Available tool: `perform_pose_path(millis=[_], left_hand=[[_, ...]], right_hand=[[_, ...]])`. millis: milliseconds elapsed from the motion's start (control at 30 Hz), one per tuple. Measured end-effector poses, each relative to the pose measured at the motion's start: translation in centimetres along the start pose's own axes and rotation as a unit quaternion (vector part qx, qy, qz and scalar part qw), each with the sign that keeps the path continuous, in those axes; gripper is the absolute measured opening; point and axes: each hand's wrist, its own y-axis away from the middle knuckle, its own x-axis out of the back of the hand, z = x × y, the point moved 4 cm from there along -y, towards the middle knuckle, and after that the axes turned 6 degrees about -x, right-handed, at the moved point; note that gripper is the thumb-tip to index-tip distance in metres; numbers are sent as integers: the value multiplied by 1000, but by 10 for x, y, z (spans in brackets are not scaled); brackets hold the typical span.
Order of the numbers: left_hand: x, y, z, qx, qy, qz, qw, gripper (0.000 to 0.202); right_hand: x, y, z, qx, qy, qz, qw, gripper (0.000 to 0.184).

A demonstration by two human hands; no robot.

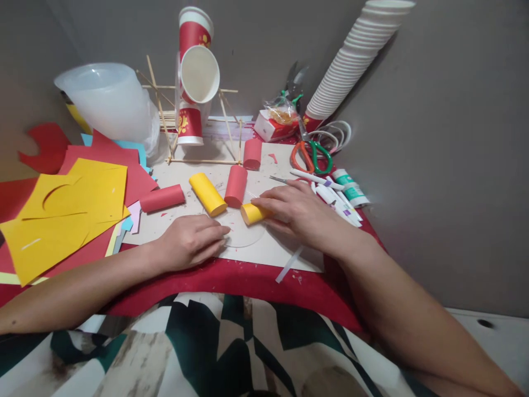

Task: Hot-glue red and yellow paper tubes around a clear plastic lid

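Closest in is the patterned fabric (248, 342), then a strip of red cloth (243, 275) running along just in front of both hands. A whitish strip (288, 266) lies on the near side of the right hand, partly over the edge of the pale board (306, 256).

Left hand (192, 242) rests low on that board, fingers loosely curled and close together, tips at the edge of a clear disc (248, 238). Can't tell if there's anything under those fingers. Right hand (293, 212) has its fingers closed on the short yellow roll (251, 214), which sits tilted over the disc, between the two hands.

Just past the left hand there's a longer yellow roll (207, 194), with an upright-ish red roll (236, 186) right beside it, between the hands but farther out. Another red roll (162, 198) lies beyond the left wrist, and the yellow paper (91, 190) is piled out to the left of that hand.

Just right of the right hand: white tubes (339, 204). Beyond it, scissors (312, 157) with orange and green handles. Farthest out, a stick frame (202, 161) with red and white cups (200, 74) past the left hand, and a tall cup stack (359, 55) past the right.
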Motion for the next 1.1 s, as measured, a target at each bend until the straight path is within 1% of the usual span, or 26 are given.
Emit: perform_pose_path(millis=[67, 133, 200, 267, 400, 467, 533, 633, 700, 733, 800, 867, 933, 967, 1033, 1067, 1100], left_hand=[[13, -7, -2, 55, 40, 53, 996, 24], [24, -16, -7, 140, 82, 82, 983, 27], [29, -26, -13, 210, 128, 88, 965, 31], [28, -37, -17, 239, 164, 78, 954, 36], [16, -53, -22, 224, 207, 49, 951, 42], [9, -56, -22, 224, 224, 34, 948, 46], [5, -59, -22, 236, 234, 21, 943, 53], [1, -68, -20, 249, 240, -1, 938, 76], [-1, -77, -18, 241, 239, -27, 940, 92], [-3, -81, -17, 235, 237, -40, 942, 96], [-6, -89, -15, 225, 236, -51, 944, 95], [-8, -94, -16, 229, 250, -42, 940, 92], [-8, -94, -18, 253, 289, -39, 923, 90], [-7, -93, -20, 272, 321, -40, 906, 91], [-4, -88, -26, 322, 395, -33, 860, 89], [-1, -86, -29, 346, 433, -20, 832, 86], [2, -84, -32, 366, 469, -3, 804, 81]], right_hand=[[7, 0, -1, 7, 6, 14, 1000, 24], [16, 0, -3, 17, 13, 25, 999, 21], [21, -1, -7, 23, 19, 22, 999, 21], [21, -2, -8, 14, 23, 1, 1000, 22], [7, -3, -1, -48, 27, -62, 997, 29], [3, -3, 5, -70, 25, -86, 993, 27], [5, -2, 7, -69, 22, -87, 994, 23], [19, -3, 3, -45, 43, -49, 997, 24], [30, -4, -6, -24, 66, -20, 997, 27], [36, -5, -12, -12, 74, -9, 997, 29], [50, -5, -22, 2, 79, 13, 997, 33], [66, -1, -29, -5, 78, 39, 996, 38], [83, 10, -30, -31, 77, 69, 994, 41], [90, 18, -29, -49, 77, 85, 992, 44], [96, 42, -21, -105, 81, 116, 984, 49], [95, 55, -15, -145, 92, 126, 977, 49], [89, 69, -9, -187, 105, 122, 969, 48]])
